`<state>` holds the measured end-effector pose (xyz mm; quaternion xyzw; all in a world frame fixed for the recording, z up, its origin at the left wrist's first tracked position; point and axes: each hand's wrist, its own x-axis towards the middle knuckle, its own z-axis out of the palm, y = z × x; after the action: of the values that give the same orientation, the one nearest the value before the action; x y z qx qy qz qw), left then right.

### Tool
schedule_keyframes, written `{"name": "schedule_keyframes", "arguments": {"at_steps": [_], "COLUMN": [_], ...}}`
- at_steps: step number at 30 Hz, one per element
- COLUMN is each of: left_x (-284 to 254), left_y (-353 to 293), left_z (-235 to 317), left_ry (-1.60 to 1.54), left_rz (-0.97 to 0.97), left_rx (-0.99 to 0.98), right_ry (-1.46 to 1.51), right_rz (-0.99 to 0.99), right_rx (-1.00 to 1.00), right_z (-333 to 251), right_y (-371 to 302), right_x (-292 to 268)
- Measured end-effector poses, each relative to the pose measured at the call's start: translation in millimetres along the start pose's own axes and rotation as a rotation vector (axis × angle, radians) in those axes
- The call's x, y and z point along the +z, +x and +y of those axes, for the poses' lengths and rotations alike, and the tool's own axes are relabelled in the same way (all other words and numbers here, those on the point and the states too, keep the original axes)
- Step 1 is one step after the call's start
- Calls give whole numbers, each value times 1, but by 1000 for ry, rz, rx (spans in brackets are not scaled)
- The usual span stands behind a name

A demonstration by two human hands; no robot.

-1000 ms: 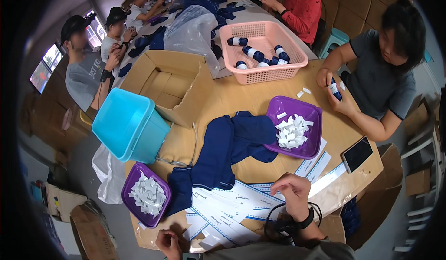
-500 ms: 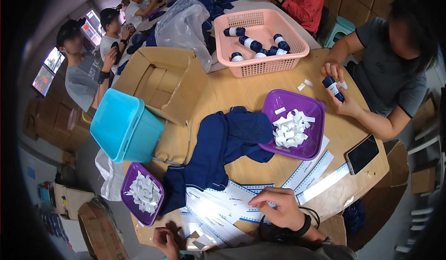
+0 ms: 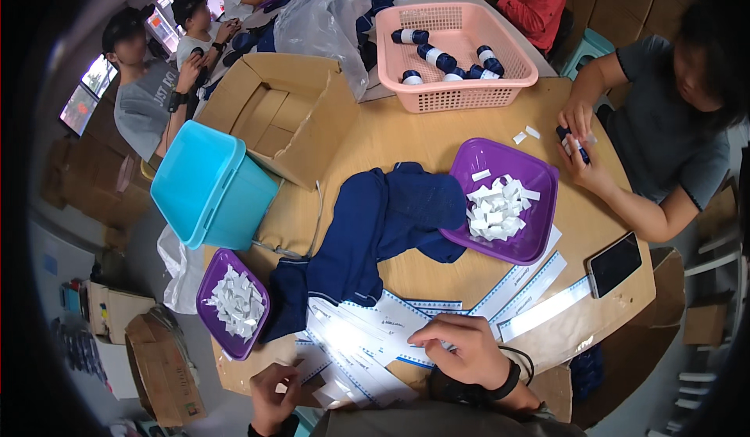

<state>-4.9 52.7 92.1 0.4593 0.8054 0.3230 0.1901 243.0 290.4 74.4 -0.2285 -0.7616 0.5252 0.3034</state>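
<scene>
My left hand [image 3: 275,396] is at the table's near edge, its thumb and fingers closed together; anything small between them is too blurred to name. White paper strips with blue borders [image 3: 367,351] lie fanned out beside it, under a bright glare. Over the right part of these strips hovers my right hand [image 3: 467,351], fingers curled in, nothing visible in them. Dark blue socks [image 3: 351,218] are heaped just beyond the strips. To their left stands a small purple tray [image 3: 205,312] of folded white slips [image 3: 236,304]; a larger purple basket [image 3: 547,195] at right holds more slips [image 3: 500,209].
A turquoise bin [image 3: 234,195] and an open cardboard box [image 3: 312,124] stand at left. Rolled socks lie in a pink basket [image 3: 469,97] at the back. A phone [image 3: 614,265] rests at right. Across the table, a co-worker's hands [image 3: 580,144] hold a banded sock roll.
My left hand has risen slightly from the table edge, its fingers drawn together. My right hand stays nearly in place. The view has shifted a little. The co-worker at right has turned the sock roll.
</scene>
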Motion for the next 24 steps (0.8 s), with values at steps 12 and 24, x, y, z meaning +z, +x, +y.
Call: {"name": "schedule_keyframes", "arguments": {"at_steps": [12, 24], "left_x": [25, 150], "left_y": [209, 338], "left_z": [134, 156], "left_ry": [486, 533], "left_rz": [-605, -410], "left_rx": [710, 502], "right_ry": [-49, -110], "right_rz": [8, -56], "right_rx": [-105, -104], "right_z": [4, 11], "right_y": [-4, -10], "right_x": [10, 9]}}
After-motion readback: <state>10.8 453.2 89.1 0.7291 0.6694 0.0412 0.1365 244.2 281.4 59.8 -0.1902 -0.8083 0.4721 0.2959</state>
